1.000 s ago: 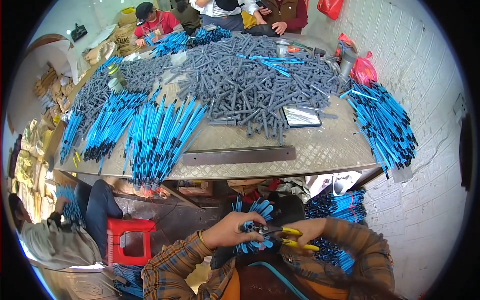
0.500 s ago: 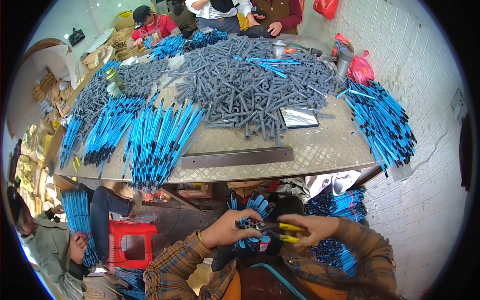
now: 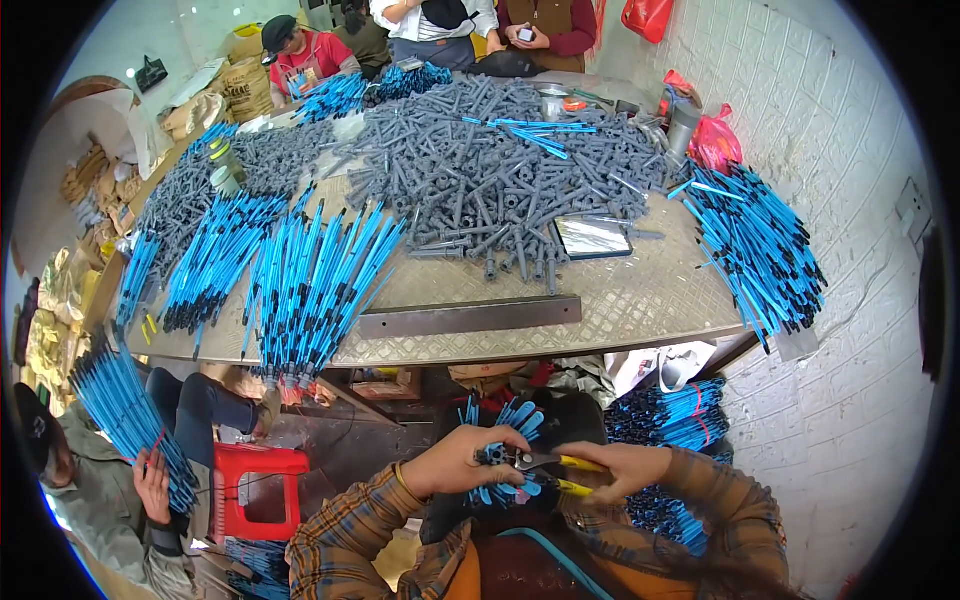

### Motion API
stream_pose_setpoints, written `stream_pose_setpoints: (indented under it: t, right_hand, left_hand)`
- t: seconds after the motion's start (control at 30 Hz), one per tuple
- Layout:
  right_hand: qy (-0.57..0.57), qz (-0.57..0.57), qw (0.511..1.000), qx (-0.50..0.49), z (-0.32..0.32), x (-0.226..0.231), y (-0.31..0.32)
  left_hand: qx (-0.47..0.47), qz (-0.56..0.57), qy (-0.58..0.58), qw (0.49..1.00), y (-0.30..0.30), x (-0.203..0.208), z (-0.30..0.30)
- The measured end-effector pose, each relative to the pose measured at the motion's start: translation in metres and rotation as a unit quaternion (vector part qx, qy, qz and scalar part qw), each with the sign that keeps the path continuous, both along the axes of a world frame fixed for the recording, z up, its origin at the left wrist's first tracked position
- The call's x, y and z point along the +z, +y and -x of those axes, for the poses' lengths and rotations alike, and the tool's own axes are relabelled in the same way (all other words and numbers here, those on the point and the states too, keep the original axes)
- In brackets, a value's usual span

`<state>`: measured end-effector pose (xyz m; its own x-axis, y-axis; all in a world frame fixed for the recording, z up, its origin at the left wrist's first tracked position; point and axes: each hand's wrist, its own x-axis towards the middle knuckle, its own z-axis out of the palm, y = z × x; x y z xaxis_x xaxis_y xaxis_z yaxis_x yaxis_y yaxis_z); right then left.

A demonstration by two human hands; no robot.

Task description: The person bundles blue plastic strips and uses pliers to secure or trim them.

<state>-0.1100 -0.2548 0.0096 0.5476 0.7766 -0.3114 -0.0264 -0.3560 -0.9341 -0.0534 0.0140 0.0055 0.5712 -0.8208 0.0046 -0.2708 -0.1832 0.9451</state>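
My left hand (image 3: 455, 462) is closed around a gathered bunch of thin blue rods (image 3: 519, 412), with a dark grey end piece (image 3: 492, 453) showing at the thumb. Blue rod ends fan out above and below the fist. From the right, my right hand (image 3: 632, 468) grips a pair of pliers (image 3: 574, 488) by its yellow handles, which stand apart. The metal jaws reach the rods right beside my left fingertips. What exactly lies between the jaws is too small to tell.
Ahead stands a table (image 3: 660, 300) bearing heaped grey plastic plugs (image 3: 480, 180), bundles of blue rods (image 3: 320, 280) and a dark metal bar (image 3: 470, 318). At left, a co-worker's hand (image 3: 152, 485) holds a rod bundle beside a red stool (image 3: 262, 455). Tied bundles (image 3: 670, 415) lie at right.
My right hand has shifted slightly down, and the yellow handles sit lower. The co-worker at left has raised the rod bundle and tilted it leftward. At the back, the person in red has lowered their hands.
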Motion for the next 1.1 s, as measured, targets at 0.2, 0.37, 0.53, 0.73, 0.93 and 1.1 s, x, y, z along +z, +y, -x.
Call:
stream_pose_setpoints:
  t: [0.2, 0.37, 0.53, 0.73, 0.93, 1.1]
  right_hand:
    - [-0.428, 0.115, 0.895, -0.055, 0.0, -0.009, 0.003]
    - [-0.015, 0.083, 0.996, 0.002, -0.001, -0.036, -0.013]
    - [0.486, -0.213, 0.848, 0.007, 0.028, -0.132, -0.026]
    - [0.062, -0.004, 0.998, -0.01, 0.002, -0.027, -0.008]
    - [0.021, 0.074, 0.996, -0.049, 0.001, -0.027, -0.009]
    - [0.425, -0.213, 0.878, -0.053, 0.038, -0.122, -0.027]
  left_hand:
    - [0.026, -0.011, 0.046, 0.999, -0.003, 0.002, 0.0]
    - [-0.009, 0.035, -0.007, 0.999, -0.003, -0.008, 0.004]
    - [-0.07, 0.042, -0.056, 0.995, -0.007, -0.006, 0.005]
    - [-0.008, -0.004, 0.012, 1.0, -0.001, -0.006, 0.0]
    - [0.005, 0.054, 0.0, 0.999, -0.004, -0.012, 0.0]
    - [-0.075, 0.004, -0.01, 0.997, -0.006, -0.001, 0.003]
